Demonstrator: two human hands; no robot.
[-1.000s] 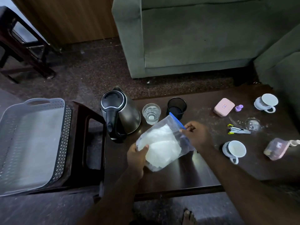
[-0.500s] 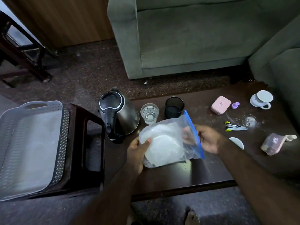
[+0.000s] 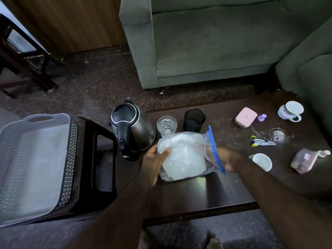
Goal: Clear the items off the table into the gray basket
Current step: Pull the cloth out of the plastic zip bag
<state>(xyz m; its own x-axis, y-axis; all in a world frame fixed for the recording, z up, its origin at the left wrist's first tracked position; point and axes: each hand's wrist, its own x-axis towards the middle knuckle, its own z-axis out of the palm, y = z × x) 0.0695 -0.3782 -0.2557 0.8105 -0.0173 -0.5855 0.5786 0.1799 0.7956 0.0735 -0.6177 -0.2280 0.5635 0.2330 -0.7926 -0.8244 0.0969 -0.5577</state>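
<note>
A clear zip bag with a blue seal and white contents is held just above the dark table. My left hand grips its left side. My right hand holds its sealed right end. The gray basket stands empty on a dark stool to the left. On the table stand a kettle, a glass of water, a black mesh cup, a pink box, a stapler, two white cups and a pink container.
A gray sofa stands beyond the table, with another sofa arm at the right. A small purple item and a clear glass lid lie on the table. A dark wooden frame is at the far left.
Both hands have lifted the bag and turned it so the blue seal points right. It has drifted a little to the left, nearer the kettle.
</note>
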